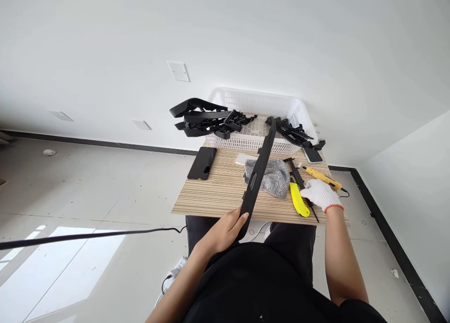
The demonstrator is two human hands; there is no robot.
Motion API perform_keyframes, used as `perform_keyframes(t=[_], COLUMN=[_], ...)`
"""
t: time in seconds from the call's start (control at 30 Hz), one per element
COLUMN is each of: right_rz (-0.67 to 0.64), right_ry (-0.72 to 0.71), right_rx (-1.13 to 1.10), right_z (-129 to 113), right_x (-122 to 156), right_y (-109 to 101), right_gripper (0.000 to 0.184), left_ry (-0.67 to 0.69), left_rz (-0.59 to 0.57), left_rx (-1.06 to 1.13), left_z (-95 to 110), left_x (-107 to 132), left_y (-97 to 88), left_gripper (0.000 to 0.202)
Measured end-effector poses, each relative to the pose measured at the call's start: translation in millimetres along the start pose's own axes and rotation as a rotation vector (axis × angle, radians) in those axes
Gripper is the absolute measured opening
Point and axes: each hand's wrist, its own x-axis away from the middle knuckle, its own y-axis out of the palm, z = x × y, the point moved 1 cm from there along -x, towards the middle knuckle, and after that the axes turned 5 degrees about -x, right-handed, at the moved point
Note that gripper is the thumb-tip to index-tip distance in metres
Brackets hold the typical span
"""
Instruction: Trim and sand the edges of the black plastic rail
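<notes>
My bare left hand [230, 227] is closed around the lower end of a long black plastic trim strip [258, 173]. The strip slants up and away over the table, its curved far end overlapping the basket's front. My right hand [320, 195], in a white knit glove with an orange cuff, rests on a black caliper [297, 173] at the table's right side. Its fingers curl over the caliper's middle and partly hide it. Just left of that hand lies a yellow utility knife [299, 200]. Beyond it is a yellow corded pen-shaped tool [323, 176].
A white plastic basket [246, 144] holds black plastic parts [207, 119] that stick out on its left and right. A grey cloth [276, 177] lies partly behind the strip. A black phone or tablet [202, 163] and another phone [312, 155] lie on the wood-grain table [202, 196].
</notes>
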Motion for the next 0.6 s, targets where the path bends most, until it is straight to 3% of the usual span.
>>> perform_keyframes(t=[0.2, 0.37, 0.43, 0.5, 0.6], right_rz=[0.093, 0.208, 0.231, 0.239, 0.152], right_ry=[-0.085, -0.075, -0.041, -0.101, -0.214], right_rx=[-0.087, -0.110, -0.153, -0.292, -0.703], right_z=[0.5, 15.1, 21.7, 22.8, 12.1], right_x=[-6.8, 16.1, 33.7, 51.9, 72.0], right_y=[10.3, -5.0, -11.3, -11.8, 3.8], right_gripper=[0.030, 0.033, 0.034, 0.030, 0.031], left_ry=[-0.019, -0.286, -0.330, -0.283, -0.212], left_rz=[-0.053, -0.202, -0.270, -0.328, -0.358], left_rx=[0.305, 0.587, 0.751, 0.935, 1.116], left_z=[11.7, 8.7, 4.1, -0.3, -4.7], left_x=[-3.5, -10.4, -14.9, -20.4, -27.5], left_y=[-6.5, -6.4, -3.3, 1.6, 11.0], left_gripper=[0.055, 0.056, 0.052, 0.051, 0.054])
